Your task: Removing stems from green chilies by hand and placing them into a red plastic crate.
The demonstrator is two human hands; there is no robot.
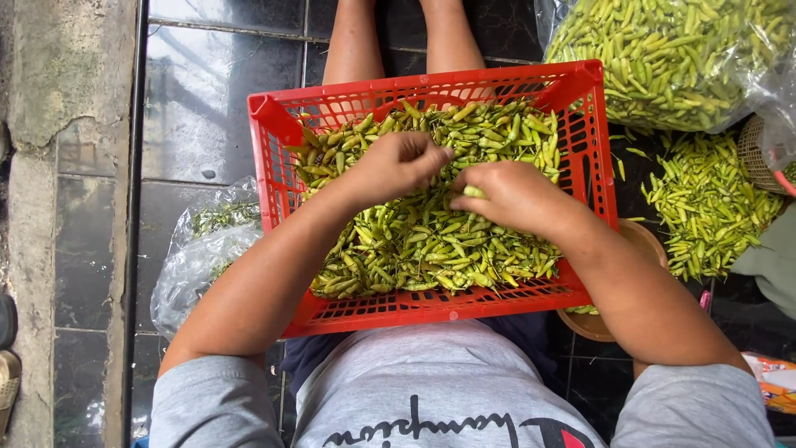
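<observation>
Sorting chillies [431, 241] (two hands, one crate [274, 149])

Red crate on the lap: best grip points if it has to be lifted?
Probably the two short end rims of the red crate, one hand from each side. It sits level, heaped with green chillies, and the long sides are blocked by torso and legs.
</observation>
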